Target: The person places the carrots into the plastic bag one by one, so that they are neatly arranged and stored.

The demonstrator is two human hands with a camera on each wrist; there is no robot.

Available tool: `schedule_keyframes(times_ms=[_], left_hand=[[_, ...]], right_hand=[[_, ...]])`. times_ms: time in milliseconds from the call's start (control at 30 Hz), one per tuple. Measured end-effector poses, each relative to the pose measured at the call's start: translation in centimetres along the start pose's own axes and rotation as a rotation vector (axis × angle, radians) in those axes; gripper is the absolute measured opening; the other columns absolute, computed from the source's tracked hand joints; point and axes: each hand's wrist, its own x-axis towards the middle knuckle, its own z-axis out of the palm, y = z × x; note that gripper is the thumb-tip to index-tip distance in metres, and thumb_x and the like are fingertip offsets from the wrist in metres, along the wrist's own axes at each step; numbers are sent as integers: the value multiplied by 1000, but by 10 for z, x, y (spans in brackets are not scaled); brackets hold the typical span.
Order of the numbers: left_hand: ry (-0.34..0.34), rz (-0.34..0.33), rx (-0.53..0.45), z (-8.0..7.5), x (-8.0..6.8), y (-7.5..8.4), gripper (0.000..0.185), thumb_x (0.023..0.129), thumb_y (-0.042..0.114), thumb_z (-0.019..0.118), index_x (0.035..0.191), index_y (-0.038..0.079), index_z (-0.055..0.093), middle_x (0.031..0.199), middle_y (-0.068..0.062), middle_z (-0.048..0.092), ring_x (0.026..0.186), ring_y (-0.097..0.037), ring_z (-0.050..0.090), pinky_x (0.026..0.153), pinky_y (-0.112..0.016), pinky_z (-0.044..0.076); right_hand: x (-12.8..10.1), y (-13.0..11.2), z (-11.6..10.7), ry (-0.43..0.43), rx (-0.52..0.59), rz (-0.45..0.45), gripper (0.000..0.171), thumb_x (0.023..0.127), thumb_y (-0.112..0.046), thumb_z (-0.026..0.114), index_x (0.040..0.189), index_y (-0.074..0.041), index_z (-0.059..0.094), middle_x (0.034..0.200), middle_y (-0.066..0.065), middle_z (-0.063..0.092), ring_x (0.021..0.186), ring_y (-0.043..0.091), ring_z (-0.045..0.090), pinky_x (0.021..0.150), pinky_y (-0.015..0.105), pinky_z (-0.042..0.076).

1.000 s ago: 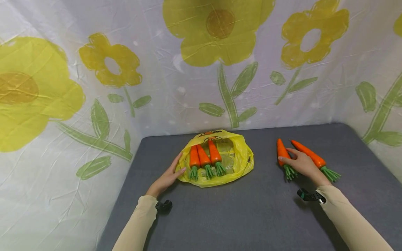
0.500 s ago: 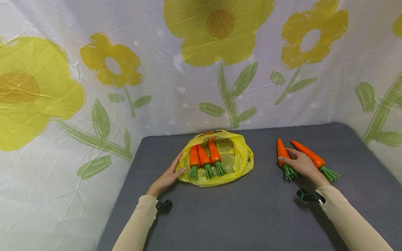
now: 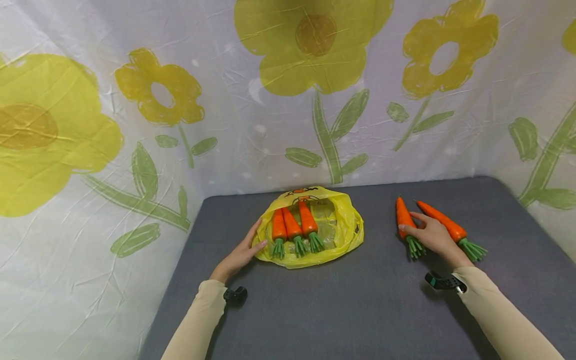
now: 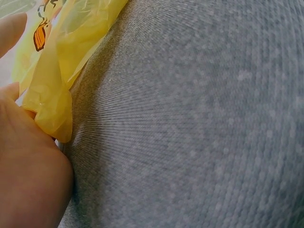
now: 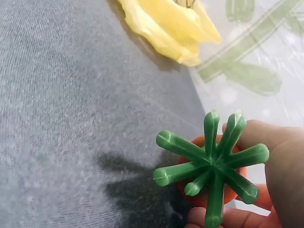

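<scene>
A yellow plastic bag (image 3: 348,220) lies on the grey table with its mouth facing me. Inside it are three orange toy carrots (image 3: 307,218) with green tops. My left hand (image 3: 240,253) holds the bag's left edge, thumb at the rim and fingers along the outside; yellow film bunches beside the palm in the left wrist view. On the right, my right hand (image 3: 433,235) grips a carrot (image 3: 404,215) lying on the table, its stubby green top (image 5: 212,164) pointing at the wrist camera. Another carrot (image 3: 443,221) lies just right of that hand, partly hidden by it.
The grey table (image 3: 342,310) ends at a white cloth backdrop (image 3: 252,145) printed with yellow flowers, which closes in the back and sides. A stretch of tabletop separates the bag from the carrots on the right.
Almost nothing differs. The carrot under my right hand has shifted very slightly; the left hand and the bag stay in place.
</scene>
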Motion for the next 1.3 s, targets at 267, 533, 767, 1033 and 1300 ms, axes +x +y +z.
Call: schedule_keyframes(times_ms=[267, 533, 767, 1033, 1300], left_hand=[[0, 2, -4, 0, 1, -1, 74, 103, 38, 52, 158, 42, 2, 169, 1, -3, 157, -28, -3, 123, -61, 3], [0, 5, 4, 1, 1, 0, 74, 104, 36, 51, 159, 38, 2, 169, -2, -3, 156, -31, -4, 122, -63, 2], [-4, -2, 5, 1, 0, 1, 74, 103, 38, 51, 158, 40, 2, 169, 0, -3, 156, -29, -4, 123, -62, 3], [-6, 5, 2, 0, -2, 3, 74, 103, 37, 51, 158, 41, 2, 169, 1, -4, 156, -29, -4, 123, -61, 2], [-9, 11, 6, 0, 0, 2, 74, 104, 37, 50, 158, 41, 1, 169, 0, -4, 156, -30, -5, 123, -62, 2]], right_hand=[[-1, -11, -1, 19, -4, -29, 83, 95, -52, 59, 153, 1, 31, 65, 1, 49, 53, 13, 43, 50, 29, 38], [-3, -23, 5, 28, 2, -44, 83, 94, -53, 61, 153, -1, 34, 71, 4, 56, 58, 14, 47, 53, 28, 39], [-5, -39, 12, 40, -6, -78, 79, 94, -50, 62, 151, -2, 37, 71, 4, 54, 58, 15, 46, 53, 28, 38], [-9, -58, 22, 14, 13, -111, 77, 94, -48, 64, 151, -4, 38, 67, 2, 51, 54, 15, 44, 49, 28, 35], [-13, -71, 31, 0, 27, -155, 74, 93, -45, 66, 150, -5, 42, 68, 3, 51, 54, 15, 44, 51, 28, 36]])
